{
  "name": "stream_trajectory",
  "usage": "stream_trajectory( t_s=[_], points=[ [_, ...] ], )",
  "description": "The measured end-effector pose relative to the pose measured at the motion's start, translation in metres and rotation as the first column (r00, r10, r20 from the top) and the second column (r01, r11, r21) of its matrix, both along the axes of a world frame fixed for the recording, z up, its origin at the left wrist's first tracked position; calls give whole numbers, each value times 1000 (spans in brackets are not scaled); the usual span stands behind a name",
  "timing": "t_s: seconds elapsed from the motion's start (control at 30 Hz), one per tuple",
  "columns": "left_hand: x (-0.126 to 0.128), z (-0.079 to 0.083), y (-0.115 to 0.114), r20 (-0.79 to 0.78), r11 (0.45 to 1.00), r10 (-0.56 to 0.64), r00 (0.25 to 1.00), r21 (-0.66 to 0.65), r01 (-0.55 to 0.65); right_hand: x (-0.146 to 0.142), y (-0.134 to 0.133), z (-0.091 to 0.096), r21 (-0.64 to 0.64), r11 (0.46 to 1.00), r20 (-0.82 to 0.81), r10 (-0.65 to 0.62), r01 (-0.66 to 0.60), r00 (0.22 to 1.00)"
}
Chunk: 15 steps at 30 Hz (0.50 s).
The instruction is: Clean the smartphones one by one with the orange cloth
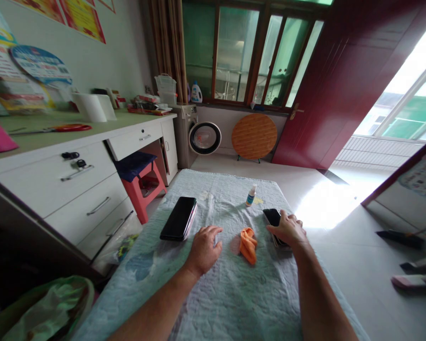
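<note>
My right hand [290, 230] is over a dark smartphone [272, 217] on the right side of the cloth-covered table, thumb at its left side and fingers curled across its right side. The phone tops a small stack, partly hidden by the hand. My left hand [205, 248] rests low over the cloth, fingers loosely stretched and holding nothing. To its left lies a stack of phones [179, 219] with a black screen on top. Between the hands sits a crumpled orange cloth [248, 245]. Behind it stands a small spray bottle [251, 195] with a white cap.
A pale blue quilted cover [227, 293] drapes the table. Left of it are a red stool [142, 187], a white desk [71, 189] and a lined bin [53, 308]. Ahead are an open washing machine [185, 130], a round wooden tabletop [254, 136] and a red door [315, 85].
</note>
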<state>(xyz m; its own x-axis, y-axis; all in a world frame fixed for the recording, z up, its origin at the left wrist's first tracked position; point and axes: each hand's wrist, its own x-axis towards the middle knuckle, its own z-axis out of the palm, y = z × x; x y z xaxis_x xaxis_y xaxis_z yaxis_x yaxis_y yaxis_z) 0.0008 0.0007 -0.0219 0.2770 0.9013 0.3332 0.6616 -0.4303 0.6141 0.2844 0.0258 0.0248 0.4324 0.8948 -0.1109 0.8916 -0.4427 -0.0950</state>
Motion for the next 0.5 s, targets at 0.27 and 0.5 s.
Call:
stream_trajectory(
  t_s=[0.27,0.5],
  points=[
    [0,-1,0,-6,1000,-1,1000,10,1,-4,5,-7,17,998,-4,-66,66,998],
    [0,-1,0,-15,1000,-5,1000,-16,5,2,5,-8,34,993,-44,-108,109,993]
  ],
)
